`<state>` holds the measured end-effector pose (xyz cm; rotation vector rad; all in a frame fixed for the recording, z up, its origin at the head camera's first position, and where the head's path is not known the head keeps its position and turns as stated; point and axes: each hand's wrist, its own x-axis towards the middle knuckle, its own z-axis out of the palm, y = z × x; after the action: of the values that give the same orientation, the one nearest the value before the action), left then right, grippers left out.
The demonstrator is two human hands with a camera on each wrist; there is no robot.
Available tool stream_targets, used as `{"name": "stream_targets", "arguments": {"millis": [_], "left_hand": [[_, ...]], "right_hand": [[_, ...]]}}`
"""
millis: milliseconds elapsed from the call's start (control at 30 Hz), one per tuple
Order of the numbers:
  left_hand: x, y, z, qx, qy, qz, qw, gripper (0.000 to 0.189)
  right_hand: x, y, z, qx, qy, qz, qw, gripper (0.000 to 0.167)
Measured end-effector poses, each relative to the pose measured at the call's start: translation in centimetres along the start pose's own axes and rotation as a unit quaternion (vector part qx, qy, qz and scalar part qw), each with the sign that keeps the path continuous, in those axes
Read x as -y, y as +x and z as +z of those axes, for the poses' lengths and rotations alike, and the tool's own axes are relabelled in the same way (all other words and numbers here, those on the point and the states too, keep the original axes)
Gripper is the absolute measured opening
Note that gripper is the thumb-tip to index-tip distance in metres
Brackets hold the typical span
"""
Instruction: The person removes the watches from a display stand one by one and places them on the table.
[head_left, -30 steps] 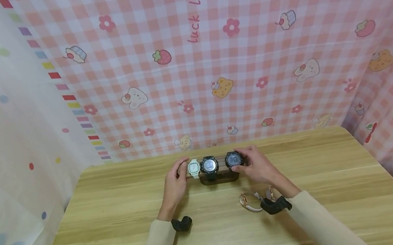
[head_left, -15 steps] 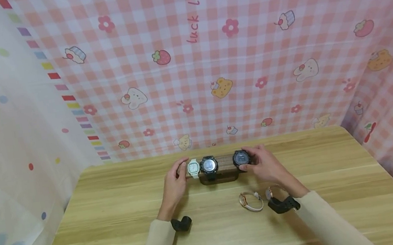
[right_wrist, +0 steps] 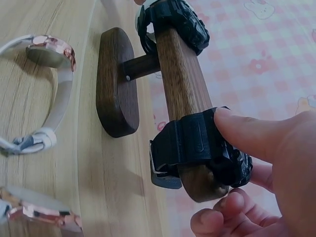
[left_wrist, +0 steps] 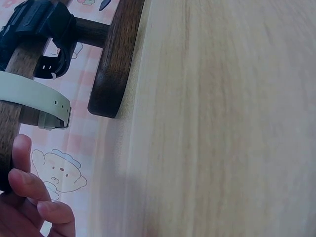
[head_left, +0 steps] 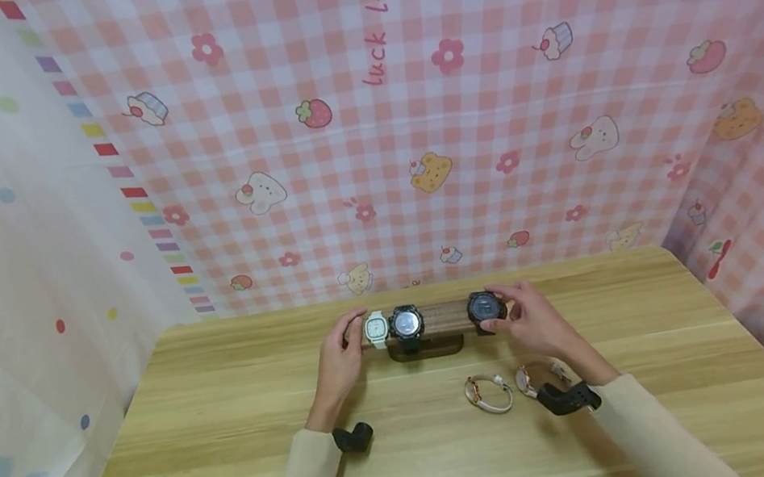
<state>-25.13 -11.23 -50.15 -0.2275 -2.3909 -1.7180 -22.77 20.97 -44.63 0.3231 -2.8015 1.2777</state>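
One black watch [head_left: 484,307], round the right end of the wooden bar [head_left: 446,316], pinched by the right hand [head_left: 536,323]; left end gripped by the left hand [head_left: 341,362]. Second black watch [head_left: 406,322] and pale watch [head_left: 376,327], further left. Risk: an outward pull could slip the pinched watch off; uneven pressure could tip the bar. Surface: wood-grain table [head_left: 220,440], two rose-gold watches [head_left: 474,391] nearer. Room: pink checked cloth [head_left: 340,146], far side.

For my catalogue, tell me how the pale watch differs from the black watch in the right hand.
The pale watch has a squarish face; the black watch has a round one. The pale watch sits beside the left hand; the black watch is pinched by the right hand. Both loop around the wooden bar.
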Motion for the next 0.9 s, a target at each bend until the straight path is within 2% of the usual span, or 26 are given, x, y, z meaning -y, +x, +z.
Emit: {"name": "stream_targets", "arguments": {"millis": [267,467,900], "left_hand": [[-0.2,-0.1,0.0,0.001,-0.008,-0.005,1.0,0.031],[-0.2,-0.1,0.0,0.0,-0.01,-0.005,0.9999,0.03],[0.0,0.0,0.0,-0.001,-0.001,0.006,1.0,0.03]], "right_hand": [[-0.9,-0.3,-0.7,0.012,0.012,0.004,0.9998,0.063],[-1.4,-0.4,-1.1,0.016,0.041,0.007,0.999,0.062],[-1.7,-0.6,-1.3,0.004,0.082,0.044,0.9956,0.064]]}}
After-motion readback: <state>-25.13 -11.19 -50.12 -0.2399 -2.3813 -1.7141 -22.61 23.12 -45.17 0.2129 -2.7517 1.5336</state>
